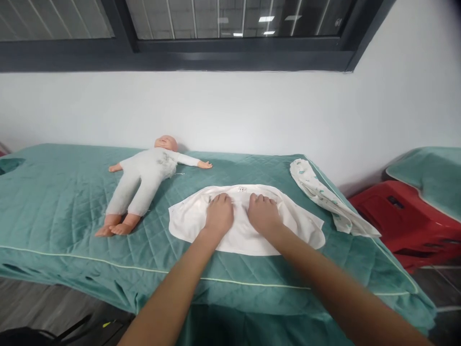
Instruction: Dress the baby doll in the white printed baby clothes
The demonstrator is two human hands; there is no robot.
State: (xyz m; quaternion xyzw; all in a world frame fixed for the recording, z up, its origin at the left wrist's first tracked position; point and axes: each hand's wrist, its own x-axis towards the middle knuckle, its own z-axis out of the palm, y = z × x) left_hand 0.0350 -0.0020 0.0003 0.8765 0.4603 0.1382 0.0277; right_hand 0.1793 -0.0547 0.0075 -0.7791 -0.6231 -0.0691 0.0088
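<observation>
A white baby shirt lies spread on a green quilted cover, with a small printed mark near its top edge. Both my hands press on its upper middle, a short gap apart. The fingers of my left hand are curled down into the cloth. My right hand is closed on the fabric in the same way, knuckles up. To the left a baby doll with a white cloth body lies on its back, arms spread. A folded white patterned garment rests at the right edge of the bed.
The green quilted cover drapes over the bed's front edge. Behind it stands a white wall below a dark-framed window. At the right is a red plastic piece of furniture, partly under another green cover.
</observation>
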